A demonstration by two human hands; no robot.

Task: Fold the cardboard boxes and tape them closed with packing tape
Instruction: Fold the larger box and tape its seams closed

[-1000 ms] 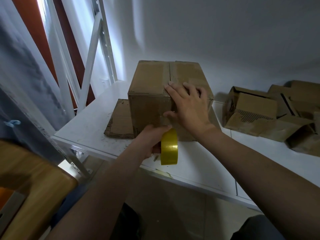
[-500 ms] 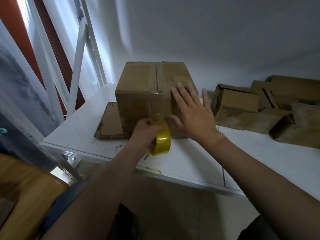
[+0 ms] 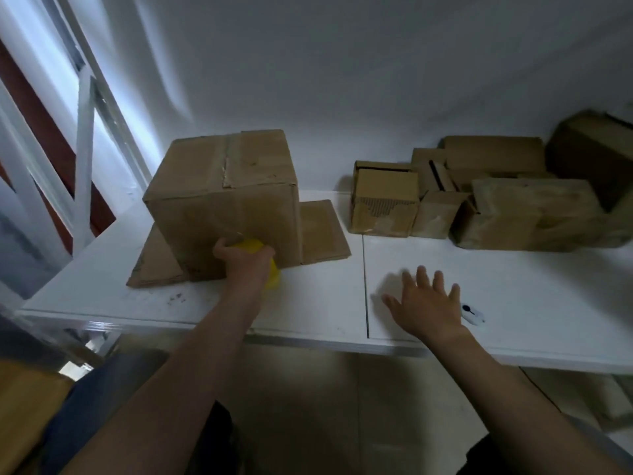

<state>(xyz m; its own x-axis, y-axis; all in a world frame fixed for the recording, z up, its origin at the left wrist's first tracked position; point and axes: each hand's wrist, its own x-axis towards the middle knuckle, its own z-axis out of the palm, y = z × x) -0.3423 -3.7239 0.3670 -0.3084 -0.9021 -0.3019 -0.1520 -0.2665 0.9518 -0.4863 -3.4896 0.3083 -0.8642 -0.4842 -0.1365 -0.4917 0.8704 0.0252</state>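
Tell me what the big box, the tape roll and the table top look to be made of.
Big box: brown corrugated cardboard, matte and scuffed, with creased flaps.
Tape roll, in the left hand: yellow, probably plastic film; mostly hidden and blurred, so its finish is unclear.
Table top: smooth white panels, perhaps laminate or painted board, with a seam between them.

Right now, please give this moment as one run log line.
left hand: holds tape roll at box | right hand: open, over table

white table [image 3: 513,269] under flat cardboard sheet [image 3: 322,231], small boxes [image 3: 479,200]
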